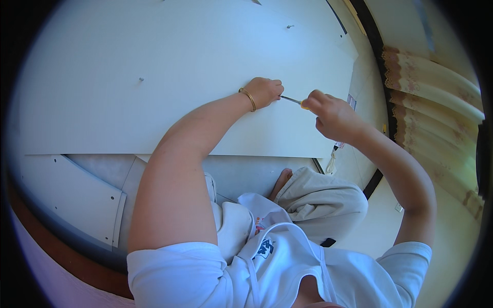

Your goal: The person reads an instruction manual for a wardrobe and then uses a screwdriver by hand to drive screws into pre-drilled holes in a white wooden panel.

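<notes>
A large white panel (102, 113) lies flat in front of me. My right hand (331, 115) is wrapped round the yellowish handle of a screwdriver (291, 99), whose metal shaft points left. Its tip meets the fingers of my left hand (264, 91), which are pinched together low over the panel. Whatever those fingers hold is hidden. Farther off, a small metal fastener (141, 79) stands up from the panel on the left, and a second fastener (290, 26) sticks up toward the far right.
At the lower left, a white board (87, 195) with dark holes lies on the tiled floor. A pale cord (331, 163) is by the panel's near right corner. Patterned curtains (426, 97) hang along the right side. My bent leg (328, 197) is close to the panel's front edge.
</notes>
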Action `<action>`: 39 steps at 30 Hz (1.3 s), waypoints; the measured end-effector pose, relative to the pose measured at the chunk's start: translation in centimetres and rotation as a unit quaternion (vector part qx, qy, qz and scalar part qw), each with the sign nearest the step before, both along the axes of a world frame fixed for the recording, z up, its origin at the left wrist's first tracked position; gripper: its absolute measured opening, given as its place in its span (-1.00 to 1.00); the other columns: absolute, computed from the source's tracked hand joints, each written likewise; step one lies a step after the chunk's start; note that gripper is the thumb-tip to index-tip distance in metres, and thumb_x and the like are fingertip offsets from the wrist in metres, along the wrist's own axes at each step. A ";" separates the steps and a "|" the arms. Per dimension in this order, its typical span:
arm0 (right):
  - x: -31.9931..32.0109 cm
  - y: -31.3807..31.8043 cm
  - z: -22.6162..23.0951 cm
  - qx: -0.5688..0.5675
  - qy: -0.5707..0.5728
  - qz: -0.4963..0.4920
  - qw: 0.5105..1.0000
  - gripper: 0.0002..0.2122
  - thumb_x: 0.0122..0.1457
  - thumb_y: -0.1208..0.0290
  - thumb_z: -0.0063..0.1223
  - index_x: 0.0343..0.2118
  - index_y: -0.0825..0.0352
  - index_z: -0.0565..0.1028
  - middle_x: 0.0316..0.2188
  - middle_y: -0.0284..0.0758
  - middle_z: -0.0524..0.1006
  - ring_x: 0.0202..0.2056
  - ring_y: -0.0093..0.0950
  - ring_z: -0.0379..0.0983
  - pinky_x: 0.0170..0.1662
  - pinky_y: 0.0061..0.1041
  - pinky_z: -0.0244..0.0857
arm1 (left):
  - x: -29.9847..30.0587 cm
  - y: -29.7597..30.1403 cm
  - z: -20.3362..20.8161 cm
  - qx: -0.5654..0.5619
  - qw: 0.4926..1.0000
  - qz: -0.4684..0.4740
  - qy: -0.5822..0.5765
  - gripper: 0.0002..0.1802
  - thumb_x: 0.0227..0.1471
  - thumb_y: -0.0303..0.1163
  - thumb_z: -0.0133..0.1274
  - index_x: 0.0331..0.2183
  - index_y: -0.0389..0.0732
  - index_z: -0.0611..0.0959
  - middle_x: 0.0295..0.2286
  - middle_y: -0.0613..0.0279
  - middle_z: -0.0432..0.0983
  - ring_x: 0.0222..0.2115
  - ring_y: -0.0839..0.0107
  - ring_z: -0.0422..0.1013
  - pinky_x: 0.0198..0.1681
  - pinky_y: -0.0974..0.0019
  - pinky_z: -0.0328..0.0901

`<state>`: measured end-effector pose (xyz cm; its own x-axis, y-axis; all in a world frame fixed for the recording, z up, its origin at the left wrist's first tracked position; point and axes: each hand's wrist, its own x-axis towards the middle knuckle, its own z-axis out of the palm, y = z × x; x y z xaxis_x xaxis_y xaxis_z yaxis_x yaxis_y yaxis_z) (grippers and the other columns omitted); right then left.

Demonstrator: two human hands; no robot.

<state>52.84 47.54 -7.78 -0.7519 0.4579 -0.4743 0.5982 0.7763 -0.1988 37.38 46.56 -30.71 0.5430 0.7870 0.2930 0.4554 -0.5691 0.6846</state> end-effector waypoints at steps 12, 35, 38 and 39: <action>-1.7 -1.2 -0.3 0.041 -0.139 -0.144 0.979 -0.82 0.02 0.45 0.11 -0.33 0.41 0.52 -0.44 -0.29 0.51 -0.46 -0.42 0.48 -0.45 -0.49 0.36 | 0.2 -0.5 -0.1 -0.031 1.000 -0.002 0.007 -0.80 -0.02 -0.26 0.15 -0.50 -0.14 0.52 -0.46 0.31 0.41 -0.47 0.32 0.45 -0.43 0.25 0.37; -0.8 0.3 -1.1 -0.123 -0.052 -0.417 0.899 -0.82 -0.02 0.47 0.18 -0.33 0.38 0.52 -0.48 -0.26 0.54 -0.55 -0.51 0.42 -0.54 -0.56 0.27 | -1.2 -0.8 1.4 -0.148 0.988 -0.032 -0.008 -0.49 -0.10 -0.41 0.22 -0.06 -0.13 0.44 -0.14 0.19 0.33 -0.27 0.22 0.45 -0.20 0.21 0.39; -1.0 1.7 -0.7 -0.215 -0.089 -0.636 0.736 -0.79 0.00 0.48 0.16 -0.28 0.37 0.50 -0.46 -0.23 0.54 -0.50 -0.41 0.43 -0.41 -0.41 0.33 | -0.6 -0.7 1.4 -0.115 0.993 -0.023 0.013 -0.65 -0.07 -0.36 0.20 -0.19 -0.12 0.50 -0.24 0.24 0.38 -0.29 0.25 0.45 -0.24 0.22 0.39; -1.1 1.7 -0.5 -0.245 -0.076 -0.627 0.735 -0.78 0.00 0.49 0.14 -0.26 0.37 0.49 -0.42 -0.22 0.55 -0.48 -0.39 0.44 -0.38 -0.40 0.34 | -0.3 -0.6 1.3 -0.097 0.995 -0.017 0.028 -0.72 -0.06 -0.34 0.19 -0.25 -0.11 0.52 -0.29 0.27 0.40 -0.31 0.27 0.45 -0.26 0.23 0.38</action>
<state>51.75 49.29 -8.32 0.1941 0.4918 -0.8488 0.8269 -0.5476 -0.1283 37.08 45.92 -29.39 0.5811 0.8068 0.1063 0.4796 -0.4451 0.7563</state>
